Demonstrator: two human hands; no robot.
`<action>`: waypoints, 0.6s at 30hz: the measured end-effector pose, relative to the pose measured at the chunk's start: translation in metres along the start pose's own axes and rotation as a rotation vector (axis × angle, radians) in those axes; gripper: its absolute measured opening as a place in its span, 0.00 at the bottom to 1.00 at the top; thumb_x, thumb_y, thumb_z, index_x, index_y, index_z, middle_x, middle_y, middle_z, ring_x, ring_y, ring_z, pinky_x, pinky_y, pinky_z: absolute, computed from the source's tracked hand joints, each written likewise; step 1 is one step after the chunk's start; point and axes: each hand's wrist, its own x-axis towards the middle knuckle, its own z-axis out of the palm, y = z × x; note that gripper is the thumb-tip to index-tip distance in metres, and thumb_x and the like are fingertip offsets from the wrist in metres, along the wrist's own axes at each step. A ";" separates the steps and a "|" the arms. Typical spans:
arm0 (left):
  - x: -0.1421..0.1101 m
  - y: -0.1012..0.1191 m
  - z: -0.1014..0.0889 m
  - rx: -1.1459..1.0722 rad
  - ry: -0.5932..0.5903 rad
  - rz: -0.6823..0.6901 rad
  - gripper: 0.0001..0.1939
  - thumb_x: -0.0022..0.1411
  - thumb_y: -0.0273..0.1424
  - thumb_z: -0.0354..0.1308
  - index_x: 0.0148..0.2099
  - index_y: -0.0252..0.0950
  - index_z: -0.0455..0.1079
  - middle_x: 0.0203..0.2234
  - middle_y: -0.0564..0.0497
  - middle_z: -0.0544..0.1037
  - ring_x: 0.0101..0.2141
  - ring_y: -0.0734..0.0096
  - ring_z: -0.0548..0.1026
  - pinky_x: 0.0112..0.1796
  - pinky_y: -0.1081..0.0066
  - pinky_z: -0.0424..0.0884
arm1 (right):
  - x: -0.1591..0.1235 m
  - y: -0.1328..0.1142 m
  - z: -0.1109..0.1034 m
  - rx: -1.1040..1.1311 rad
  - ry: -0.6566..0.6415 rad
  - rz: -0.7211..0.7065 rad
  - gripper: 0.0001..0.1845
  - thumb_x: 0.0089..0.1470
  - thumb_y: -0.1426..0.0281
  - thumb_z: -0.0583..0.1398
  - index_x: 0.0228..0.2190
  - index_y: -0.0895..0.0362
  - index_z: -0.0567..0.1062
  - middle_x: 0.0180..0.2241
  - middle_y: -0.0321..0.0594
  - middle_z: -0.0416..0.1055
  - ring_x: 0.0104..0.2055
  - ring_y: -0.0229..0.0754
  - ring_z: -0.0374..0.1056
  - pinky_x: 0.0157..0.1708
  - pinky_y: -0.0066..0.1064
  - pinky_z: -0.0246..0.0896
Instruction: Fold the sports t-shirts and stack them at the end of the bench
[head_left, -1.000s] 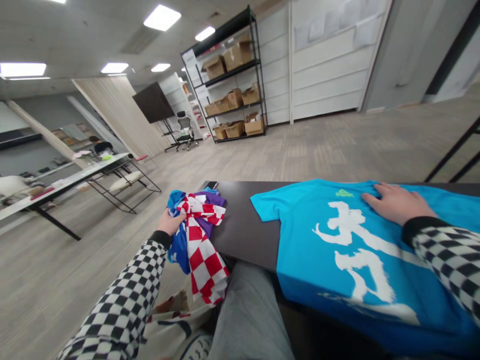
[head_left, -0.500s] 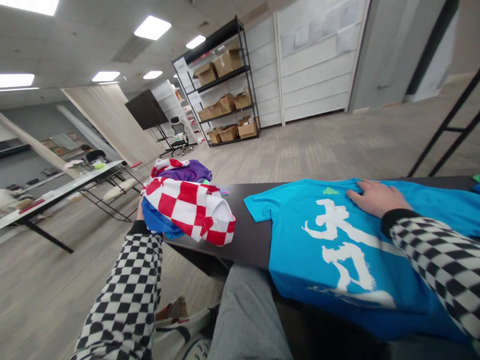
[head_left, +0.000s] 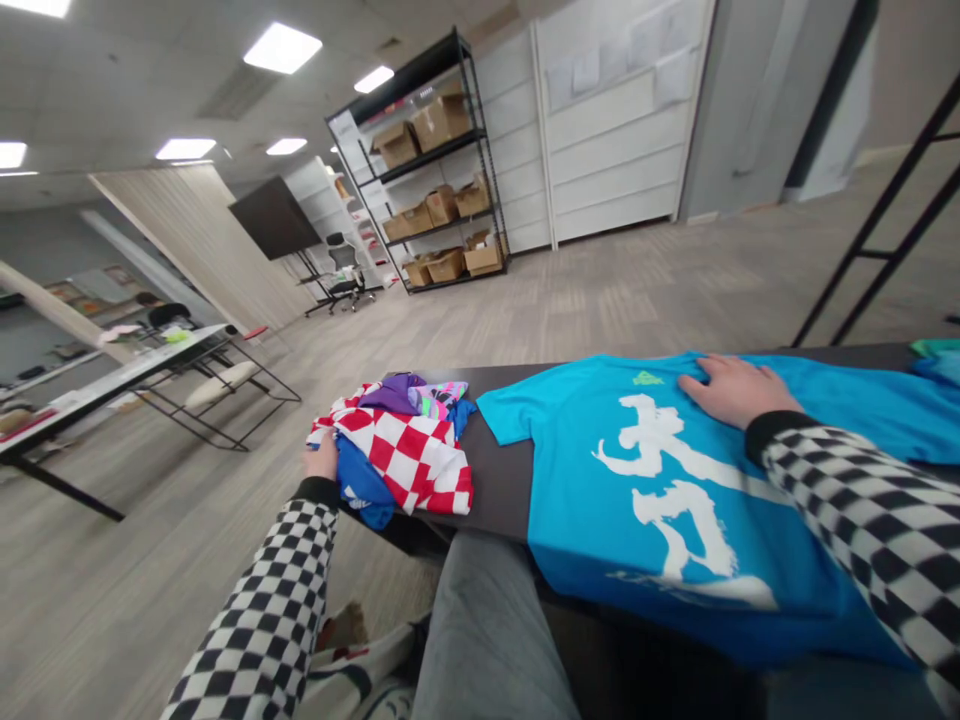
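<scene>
A light-blue T-shirt (head_left: 577,470) with large white brushed characters lies spread over the dark table, its lower part hanging over the near edge. My right hand (head_left: 739,388) rests flat on its upper part, fingers stretched out. Left of the shirt sits a crumpled pile of clothes (head_left: 420,455): red-and-white checked cloth on top, purple and multicoloured pieces behind, blue cloth (head_left: 361,478) below. My left hand (head_left: 322,457) grips the pile's left side at the table's end, its fingertips partly hidden by the cloth.
The dark table (head_left: 499,485) shows between pile and shirt. More blue-green cloth (head_left: 937,360) lies at its far right. Black metal bars (head_left: 877,250) stand behind on the right. A white table (head_left: 112,390) and a stool (head_left: 221,385) stand left; shelving with boxes (head_left: 442,205) is farther back.
My left hand has brought the pile of clothes down onto the table's left end, where it now lies flatter. My right hand stays on the light-blue T-shirt. The view has shifted slightly.
</scene>
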 end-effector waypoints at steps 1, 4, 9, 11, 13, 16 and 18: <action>-0.003 -0.005 -0.003 0.022 0.064 -0.051 0.30 0.77 0.42 0.62 0.73 0.34 0.67 0.67 0.32 0.72 0.67 0.38 0.71 0.64 0.35 0.71 | 0.000 0.000 0.000 -0.001 -0.001 0.003 0.45 0.75 0.45 0.46 0.73 0.65 0.67 0.77 0.64 0.59 0.78 0.66 0.54 0.77 0.64 0.41; -0.011 -0.015 -0.015 0.023 0.237 -0.023 0.33 0.79 0.43 0.51 0.77 0.30 0.62 0.69 0.27 0.70 0.73 0.35 0.62 0.72 0.33 0.58 | 0.000 0.000 0.000 -0.006 -0.002 0.008 0.45 0.75 0.44 0.46 0.74 0.64 0.66 0.77 0.61 0.60 0.78 0.65 0.54 0.78 0.64 0.40; -0.043 -0.011 -0.013 0.142 -0.076 0.356 0.41 0.75 0.53 0.56 0.82 0.42 0.59 0.79 0.35 0.58 0.78 0.36 0.55 0.76 0.38 0.53 | 0.000 0.000 0.001 -0.027 0.006 0.011 0.45 0.75 0.44 0.45 0.74 0.63 0.67 0.77 0.60 0.60 0.78 0.64 0.55 0.78 0.61 0.41; -0.062 -0.005 0.003 0.329 -0.237 0.335 0.50 0.66 0.57 0.65 0.82 0.44 0.60 0.83 0.36 0.49 0.80 0.26 0.48 0.74 0.31 0.51 | 0.001 0.001 0.002 -0.032 0.013 0.019 0.45 0.75 0.44 0.45 0.74 0.64 0.67 0.77 0.61 0.60 0.78 0.64 0.56 0.78 0.61 0.41; -0.079 0.000 0.020 0.464 -0.280 0.281 0.52 0.63 0.58 0.68 0.82 0.45 0.60 0.84 0.37 0.43 0.80 0.23 0.43 0.73 0.29 0.50 | 0.001 0.002 0.002 -0.026 0.008 0.013 0.45 0.75 0.44 0.45 0.74 0.64 0.66 0.77 0.61 0.60 0.78 0.65 0.55 0.78 0.62 0.42; -0.092 0.003 0.035 0.513 -0.251 0.253 0.48 0.68 0.59 0.62 0.82 0.46 0.60 0.84 0.39 0.43 0.81 0.28 0.42 0.73 0.31 0.51 | -0.002 0.000 -0.001 -0.009 -0.005 0.000 0.43 0.74 0.46 0.48 0.74 0.65 0.66 0.77 0.61 0.60 0.78 0.66 0.55 0.78 0.63 0.42; -0.092 0.004 0.034 0.505 -0.247 0.253 0.47 0.69 0.59 0.59 0.82 0.46 0.60 0.84 0.38 0.46 0.81 0.26 0.42 0.72 0.29 0.51 | -0.005 -0.002 -0.004 -0.004 0.002 0.004 0.40 0.72 0.50 0.52 0.73 0.64 0.67 0.77 0.61 0.61 0.78 0.66 0.56 0.78 0.63 0.42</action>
